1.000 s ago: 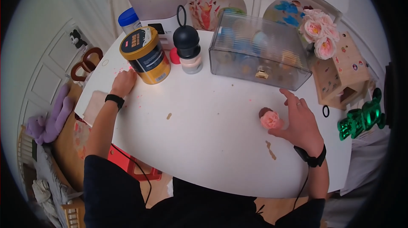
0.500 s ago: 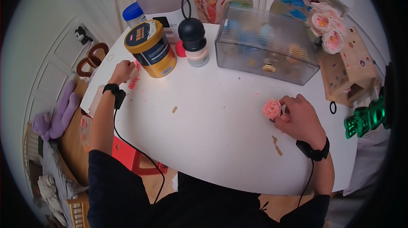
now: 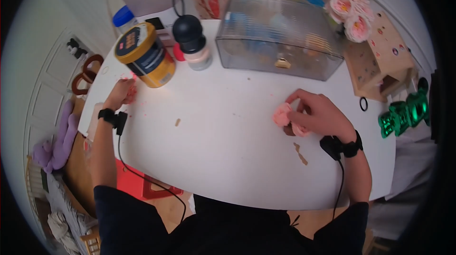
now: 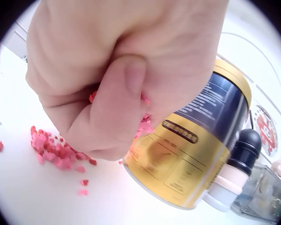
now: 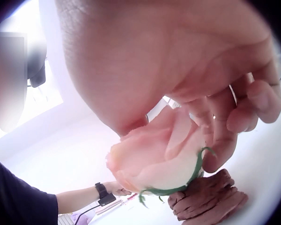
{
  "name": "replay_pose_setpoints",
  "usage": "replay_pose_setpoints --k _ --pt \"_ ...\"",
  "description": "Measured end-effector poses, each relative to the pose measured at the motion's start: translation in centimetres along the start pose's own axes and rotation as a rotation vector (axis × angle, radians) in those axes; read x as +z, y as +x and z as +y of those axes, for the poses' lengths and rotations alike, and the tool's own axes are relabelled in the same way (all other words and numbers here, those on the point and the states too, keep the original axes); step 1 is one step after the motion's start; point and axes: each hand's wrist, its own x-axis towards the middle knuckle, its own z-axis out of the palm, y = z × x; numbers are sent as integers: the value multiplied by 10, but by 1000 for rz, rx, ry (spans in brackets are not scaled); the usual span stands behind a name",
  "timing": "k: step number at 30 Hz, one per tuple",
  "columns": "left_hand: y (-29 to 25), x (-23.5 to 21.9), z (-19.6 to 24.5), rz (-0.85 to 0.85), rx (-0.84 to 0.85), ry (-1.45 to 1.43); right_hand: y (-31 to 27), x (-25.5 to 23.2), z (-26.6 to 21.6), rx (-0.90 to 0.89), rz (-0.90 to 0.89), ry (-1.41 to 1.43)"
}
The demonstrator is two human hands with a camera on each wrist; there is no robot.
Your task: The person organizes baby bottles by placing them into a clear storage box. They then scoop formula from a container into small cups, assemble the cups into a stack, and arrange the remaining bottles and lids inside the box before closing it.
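Observation:
At the table's left side, my left hand (image 3: 119, 94) is curled round pink and red crumbs, some showing between the fingers in the left wrist view. More crumbs (image 4: 61, 153) lie scattered below it, beside the yellow and navy tub (image 4: 178, 159). My right hand (image 3: 325, 115) pinches a pink flower (image 3: 282, 114) between thumb and fingers, over the right half of the table. Another pink patch shows under that hand. Seen from the right wrist, the flower (image 5: 154, 159) has green sepals and touches a cracked brown lump (image 5: 208, 199).
A dark bottle (image 3: 188, 34) stands right of the tub. Behind my right hand are a clear drawer box (image 3: 280, 41), pink roses (image 3: 356, 27) and a wooden house (image 3: 380, 65). A black ring (image 3: 363, 104) and brown smears (image 3: 300, 154) are on the white table (image 3: 223, 160).
My right hand, open beside the flower earlier, has closed on it and tilted it. My left hand has curled round crumbs beside the tub. The head view has shifted.

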Motion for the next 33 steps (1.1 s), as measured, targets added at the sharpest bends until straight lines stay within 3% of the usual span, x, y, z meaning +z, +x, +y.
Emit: replay_pose_setpoints --k 8,15,18,24,29,33 --pt "-27 30 5 17 23 174 -8 -1 25 -86 -55 117" --pt "-53 43 23 -98 -18 212 -26 -2 23 -118 -73 90" --pt "-71 51 51 -120 8 226 -38 -10 24 -156 -38 -6" --pt "-119 104 111 -227 49 276 -40 14 21 -62 -170 -196" --pt "-131 156 153 -337 182 281 -23 20 17 -84 28 -298" --pt "-131 188 181 -413 305 286 5 8 25 -75 34 -180"
